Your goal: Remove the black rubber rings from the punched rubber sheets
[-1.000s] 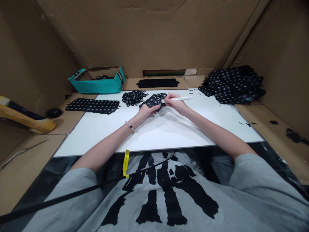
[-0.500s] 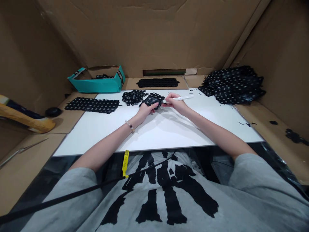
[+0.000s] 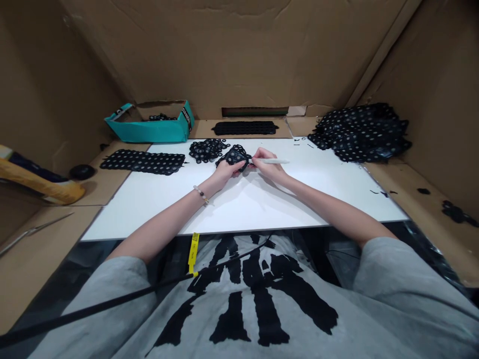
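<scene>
My left hand (image 3: 227, 169) is closed on a black rubber-like sheet with rows of round grey spots (image 3: 235, 153), bunched up over the white board. In my right hand (image 3: 266, 163) is a slim white pen-shaped tool (image 3: 276, 161), its tip end at the sheet's right edge and its rear end pointing right. The tip itself is hidden by fingers and sheet. Just left of the held sheet lies a heap of small black rings (image 3: 207, 150). My two hands are close together, the fingertips nearly meeting at the sheet.
A flat spotted black sheet (image 3: 144, 162) lies left, another black sheet (image 3: 245, 127) at the back. A teal box (image 3: 147, 131) holds black pieces. Spotted black sheets (image 3: 361, 133) are piled right. Scissors (image 3: 35, 230) lie left. Cardboard walls (image 3: 239, 60) surround the white board (image 3: 239, 209).
The white tool has swung lower at its rear end and shifted left. My right hand has moved slightly down, and the held sheet is bunched into a more peaked shape.
</scene>
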A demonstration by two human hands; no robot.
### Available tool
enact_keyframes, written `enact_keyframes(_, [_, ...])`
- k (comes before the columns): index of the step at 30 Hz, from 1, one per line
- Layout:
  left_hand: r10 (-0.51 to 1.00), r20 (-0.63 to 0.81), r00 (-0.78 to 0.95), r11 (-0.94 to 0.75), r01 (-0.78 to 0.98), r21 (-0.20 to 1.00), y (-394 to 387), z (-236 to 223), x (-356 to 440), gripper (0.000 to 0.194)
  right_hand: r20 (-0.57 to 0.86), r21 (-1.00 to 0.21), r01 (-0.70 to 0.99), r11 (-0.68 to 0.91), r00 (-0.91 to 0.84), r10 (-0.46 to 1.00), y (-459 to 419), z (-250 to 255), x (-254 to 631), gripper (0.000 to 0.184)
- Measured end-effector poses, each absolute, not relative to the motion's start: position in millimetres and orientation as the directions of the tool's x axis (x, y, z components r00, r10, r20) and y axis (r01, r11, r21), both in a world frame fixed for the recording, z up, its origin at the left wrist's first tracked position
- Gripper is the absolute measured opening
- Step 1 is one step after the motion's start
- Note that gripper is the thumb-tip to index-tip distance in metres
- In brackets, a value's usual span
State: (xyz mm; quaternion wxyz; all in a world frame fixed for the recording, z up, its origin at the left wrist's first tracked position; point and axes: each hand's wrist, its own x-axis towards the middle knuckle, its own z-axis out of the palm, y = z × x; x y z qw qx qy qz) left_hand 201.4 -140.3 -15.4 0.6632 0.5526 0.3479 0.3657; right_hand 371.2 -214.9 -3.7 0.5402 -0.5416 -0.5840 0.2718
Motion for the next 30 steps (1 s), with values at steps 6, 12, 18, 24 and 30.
enact_keyframes(6, [0.825, -0.038, 0.564, 0.090, -0.065, 0.994, -136, -17, 200, 0.033, 0.363, -0.883, 0.377, 0.279, 0.171, 0.916, -210, -7, 374, 0.014])
enact_keyframes(12, [0.865, -0.020, 0.501, 0.108, -0.149, 0.983, -140, -10, 199, 0.039, 0.062, -0.974, -0.210, 0.082, 0.099, 0.993, -206, -1, 375, 0.025])
enact_keyframes(18, [0.853, 0.005, 0.523, 0.048, -0.087, 0.995, -138, -11, 199, 0.041, 0.061, -0.976, -0.203, 0.077, 0.083, 0.995, -212, 3, 367, 0.028])
enact_keyframes(24, [0.798, 0.011, 0.603, -0.021, 0.010, 1.000, -130, -14, 194, 0.040, 0.070, -0.979, -0.182, 0.091, 0.118, 0.990, -210, 4, 370, 0.024])
enact_keyframes(30, [0.800, 0.033, 0.599, -0.046, 0.006, 0.999, -129, -16, 194, 0.038, 0.053, -0.975, -0.209, 0.071, 0.090, 0.995, -208, 5, 374, 0.024])
